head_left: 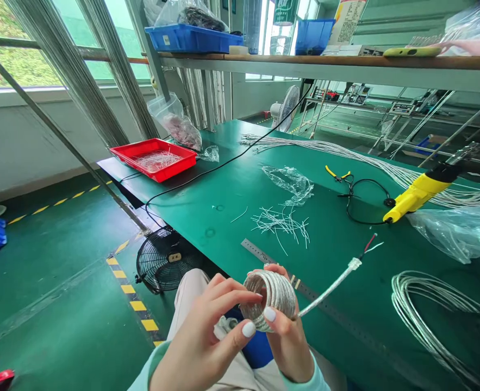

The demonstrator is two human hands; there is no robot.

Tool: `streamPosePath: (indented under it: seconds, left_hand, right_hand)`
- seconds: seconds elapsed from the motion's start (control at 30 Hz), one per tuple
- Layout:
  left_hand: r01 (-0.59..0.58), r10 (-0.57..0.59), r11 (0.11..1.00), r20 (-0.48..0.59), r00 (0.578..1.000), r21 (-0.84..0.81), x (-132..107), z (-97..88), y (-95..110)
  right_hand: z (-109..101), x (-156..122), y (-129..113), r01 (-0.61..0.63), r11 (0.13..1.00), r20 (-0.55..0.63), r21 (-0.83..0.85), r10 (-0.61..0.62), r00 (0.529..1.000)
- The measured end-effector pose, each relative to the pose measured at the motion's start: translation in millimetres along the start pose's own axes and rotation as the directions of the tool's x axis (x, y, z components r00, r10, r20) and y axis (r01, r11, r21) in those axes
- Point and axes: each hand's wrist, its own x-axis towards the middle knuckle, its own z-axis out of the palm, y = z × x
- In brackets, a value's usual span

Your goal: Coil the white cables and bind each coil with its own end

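Note:
Both hands hold a tight coil of silver-white braided cable above my lap. My left hand presses its fingers against the coil's near side, and my right hand pinches the coil's right side between thumb and fingers. A straight length of the sleeved cable runs from the coil up to the right, ending in thin red and black wires. A steel ruler lies on the green bench mat just beyond my right hand, beneath the cable.
On the mat lie cut white wire pieces, a plastic bag, yellow-handled pliers, a yellow heat tool and a silver wire coil. A long wire bundle crosses the far side. A red tray sits left; a floor fan stands below.

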Motion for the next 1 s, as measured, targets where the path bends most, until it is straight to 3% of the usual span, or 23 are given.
streamPosePath:
  seconds: [0.13, 0.27, 0.4, 0.57, 0.73, 0.8, 0.87, 1.0]
  left_hand:
    - [0.09, -0.088, 0.995, 0.044, 0.995, -0.034, 10, 7.4, 4]
    - [0.245, -0.228, 0.955, 0.114, 0.967, -0.167, 20, 12.6, 8]
    - [0.369, -0.359, 0.886, 0.088, 0.929, -0.281, 24, 17.7, 6]
    - [0.554, -0.507, 0.715, 0.229, 0.831, -0.427, 23, 24.4, -3]
    - [0.588, -0.607, 0.625, 0.154, 0.779, -0.513, 19, 22.0, -10]
    - [0.555, -0.556, 0.576, 0.209, 0.804, -0.601, 17, 16.6, -14]
    - [0.487, -0.453, 0.552, 0.247, 0.857, -0.677, 16, 10.9, -17]
    - [0.358, -0.277, 0.432, 0.257, 0.926, -0.828, 14, 6.1, -23]
  right_hand:
    - [4, 3, -4, 0.022, 0.995, 0.036, -0.099, -0.019, 0.999]
    - [10, 7, -3, 0.051, 0.971, 0.053, -0.234, -0.039, 0.998]
    - [9, 11, 2, -0.07, 0.967, 0.072, -0.247, 0.091, 0.993]
    - [-2, 12, 12, -0.081, 0.953, 0.108, -0.292, 0.117, 0.987]
    - [-5, 11, 4, -0.112, 0.933, 0.243, -0.343, 0.203, 0.949]
    - [-6, 12, -5, -0.156, 0.929, 0.28, -0.336, 0.257, 0.925]
    - [-8, 13, -11, -0.196, 0.945, 0.303, -0.261, 0.273, 0.913]
    - [-13, 13, -11, -0.231, 0.968, 0.29, -0.097, 0.249, 0.924]
